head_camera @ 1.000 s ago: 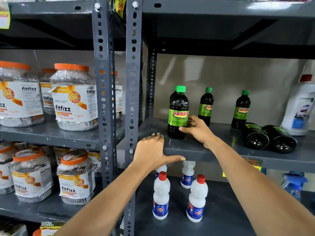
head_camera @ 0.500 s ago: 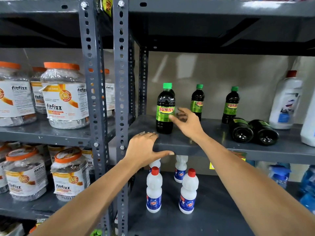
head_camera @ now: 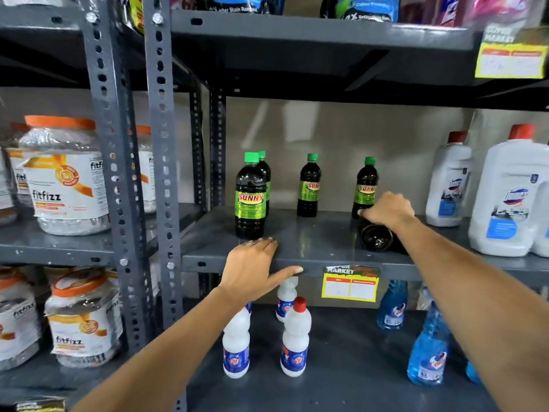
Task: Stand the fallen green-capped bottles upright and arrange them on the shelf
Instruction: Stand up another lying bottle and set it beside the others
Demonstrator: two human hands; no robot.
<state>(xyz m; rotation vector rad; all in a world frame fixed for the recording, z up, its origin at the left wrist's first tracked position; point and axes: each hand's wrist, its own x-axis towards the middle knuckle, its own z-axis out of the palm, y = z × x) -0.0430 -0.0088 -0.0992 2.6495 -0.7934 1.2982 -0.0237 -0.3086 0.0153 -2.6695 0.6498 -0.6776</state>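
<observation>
Far left, on the neighbouring rack: orange-lidded fitfizz jars (head_camera: 66, 176), no part of the job. Next, left hand (head_camera: 252, 272) flat on the front lip of the grey shelf (head_camera: 309, 239), fingers spread on top, thumb stretched along the edge, gripping nothing; probably a brace for the reach across. Just behind those fingers, front upright bottle (head_camera: 250, 196), green cap up, label forward, with a second bottle (head_camera: 265, 173) tucked close behind it. Further along, near the back wall, middle upright bottle (head_camera: 309, 185), then right upright bottle (head_camera: 366, 185), spaced apart like a row half built. Right hand (head_camera: 387, 211) curled down over the fallen bottle (head_camera: 377, 237), fingers wrapped across its upper side, seemingly closed on it, though the underside of the grip is hidden. Fallen bottle on its side on the same shelf, just in front of the right upright one, long axis running front to back, round base toward the camera, cap end away and hidden under the hand. Overhand hold near the far end likely chosen for tipping the neck upward onto the base. Whether another fallen bottle lies beyond it, behind the forearm: cannot tell. Far right: large white jugs (head_camera: 505, 191) with red caps, close enough to crowd the lift.
</observation>
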